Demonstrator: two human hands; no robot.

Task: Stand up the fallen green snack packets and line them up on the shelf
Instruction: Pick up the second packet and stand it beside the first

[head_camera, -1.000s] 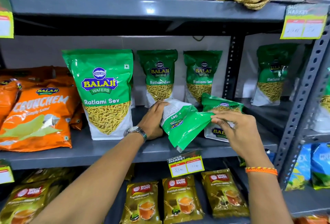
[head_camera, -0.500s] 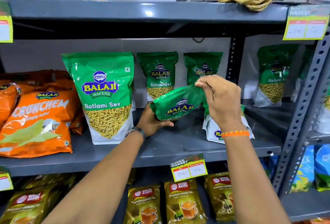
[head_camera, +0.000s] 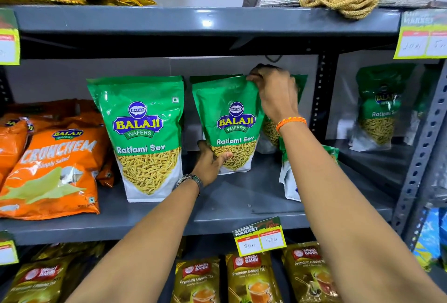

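Note:
A green Ratlami Sev packet [head_camera: 229, 119] stands upright on the grey middle shelf [head_camera: 242, 201], label facing me. My left hand [head_camera: 210, 162] grips its lower left corner at the base. My right hand [head_camera: 275, 90] pinches its top right edge. To its left a larger green packet [head_camera: 142, 133] stands upright near the shelf front. Behind my right forearm another green packet [head_camera: 287, 179] leans on the shelf, mostly hidden. One more green packet [head_camera: 273, 131] stands at the back, partly covered by my right hand.
Orange Crunchem bags [head_camera: 53, 169] fill the shelf's left. A perforated grey upright [head_camera: 420, 157] borders the right, with further green packets [head_camera: 379, 109] beyond. Tea packets [head_camera: 249, 278] sit on the lower shelf behind a price tag [head_camera: 260, 237]. The upper shelf [head_camera: 205, 19] hangs close overhead.
The packet in my two hands went from lying tilted to standing upright on the shelf. My right hand rose to its top edge; my left slid to its base.

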